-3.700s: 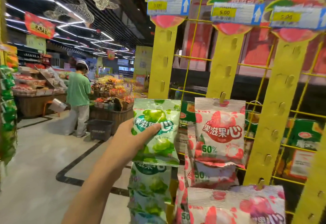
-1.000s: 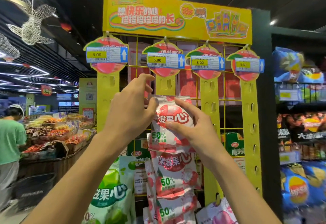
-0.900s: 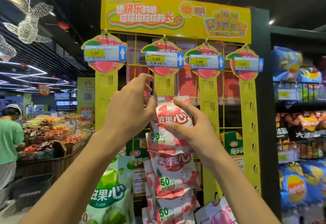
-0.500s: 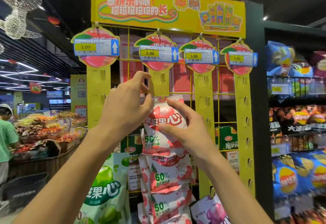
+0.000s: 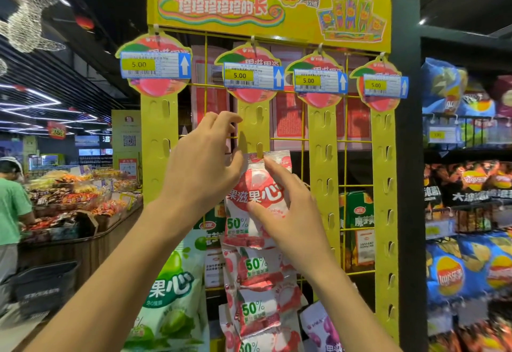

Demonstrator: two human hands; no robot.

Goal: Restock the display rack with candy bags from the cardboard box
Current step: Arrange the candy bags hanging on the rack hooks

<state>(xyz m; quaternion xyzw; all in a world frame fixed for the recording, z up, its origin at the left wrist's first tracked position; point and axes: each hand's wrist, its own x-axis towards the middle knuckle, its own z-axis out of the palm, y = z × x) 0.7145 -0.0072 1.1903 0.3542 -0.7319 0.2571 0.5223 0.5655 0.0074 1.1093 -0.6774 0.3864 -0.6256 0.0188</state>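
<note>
Bag (image 5: pixel 257 199) upright, long axis vertical.

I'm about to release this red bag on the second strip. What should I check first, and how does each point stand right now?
1. Top seal of the red candy bag sits at a tab of the second yellow strip: ok.
2. Tab fully through the bag's hang hole: cannot tell.
3. Right hand holds the bag, thumb on its front: ok.
4. Left hand is at the bag's top left corner; its grip there: cannot tell.
5. Lower red bags hang in place below: ok.
6. Empty tabs above on that strip for more bags: ok.
</note>
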